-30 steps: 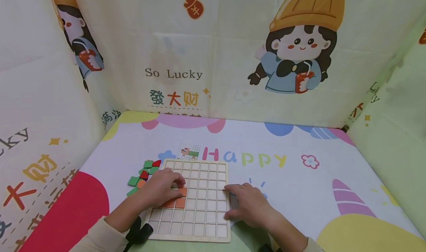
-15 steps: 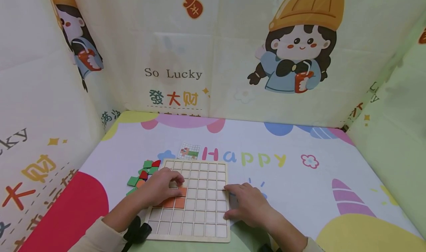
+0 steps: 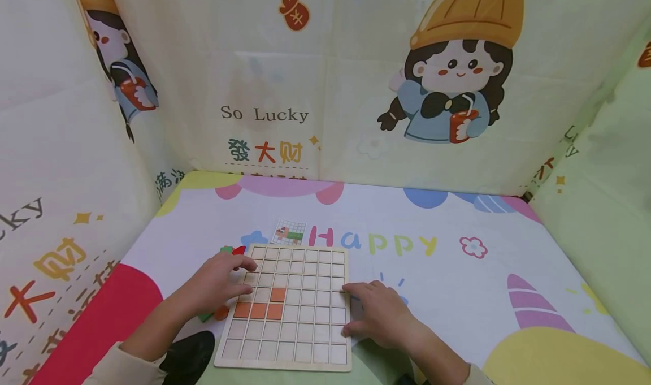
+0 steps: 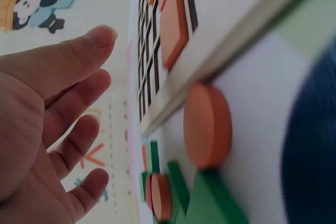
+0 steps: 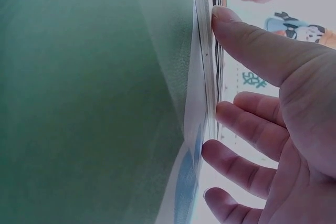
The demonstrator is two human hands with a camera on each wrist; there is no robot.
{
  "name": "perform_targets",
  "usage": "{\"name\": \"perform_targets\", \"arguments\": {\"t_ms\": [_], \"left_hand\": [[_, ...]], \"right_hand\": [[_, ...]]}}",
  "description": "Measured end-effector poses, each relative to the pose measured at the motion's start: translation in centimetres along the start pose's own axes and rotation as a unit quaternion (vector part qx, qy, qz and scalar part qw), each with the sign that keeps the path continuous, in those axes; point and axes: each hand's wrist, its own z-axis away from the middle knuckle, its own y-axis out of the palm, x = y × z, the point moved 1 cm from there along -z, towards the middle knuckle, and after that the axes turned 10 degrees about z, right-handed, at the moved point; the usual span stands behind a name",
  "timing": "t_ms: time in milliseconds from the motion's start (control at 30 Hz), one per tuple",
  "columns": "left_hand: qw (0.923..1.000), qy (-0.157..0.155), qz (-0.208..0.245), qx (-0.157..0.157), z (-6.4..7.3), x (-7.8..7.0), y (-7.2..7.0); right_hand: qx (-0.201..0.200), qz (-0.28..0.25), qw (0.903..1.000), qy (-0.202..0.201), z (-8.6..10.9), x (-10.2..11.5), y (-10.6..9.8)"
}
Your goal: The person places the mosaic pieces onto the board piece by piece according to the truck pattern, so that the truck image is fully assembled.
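Observation:
A wooden grid board (image 3: 305, 367) lies flat. A row of three orange square tiles (image 3: 257, 311) sits in its cells, with one more orange tile (image 3: 277, 294) above the row's right end. Over the board's left edge my left hand (image 3: 216, 280) hovers, thumb and fingers apart; in the left wrist view nothing is between them. My right hand (image 3: 381, 314) rests at the board's right edge, the thumb and index fingertips against its rim. Below the left hand lie loose pieces, among them a round orange piece (image 4: 207, 124) and a green piece (image 4: 215, 200), partly hidden in the head view.
A small printed card (image 3: 289, 232) with a coloured grid picture lies behind the board. Patterned cloth (image 3: 356, 119) hangs at the back and both sides. A dark object (image 3: 190, 354) is by the left wrist.
My left hand has drawn back leftward off the orange tiles, its fingers spreading, so the left end of the row now shows. The right hand and the board have stayed put.

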Motion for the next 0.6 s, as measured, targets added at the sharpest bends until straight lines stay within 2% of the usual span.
{"name": "perform_targets", "arguments": {"t_ms": [200, 333, 600], "left_hand": [[0.9998, 0.0, 0.019, -0.008, 0.8, 1.0, -1.3], [0.9997, -0.008, 0.015, -0.019, 1.4, 1.6, -2.0], [0.9986, -0.036, 0.006, -0.04, 2.7, 2.7, -3.5]], "right_hand": [[0.0, 0.002, 1.0, -0.001, 0.0, 0.0, -0.1], [0.0, 0.004, 1.0, -0.001, 0.0, 0.0, 0.0], [-0.006, 0.005, 1.0, -0.004, 0.0, 0.1, -0.1]]}}
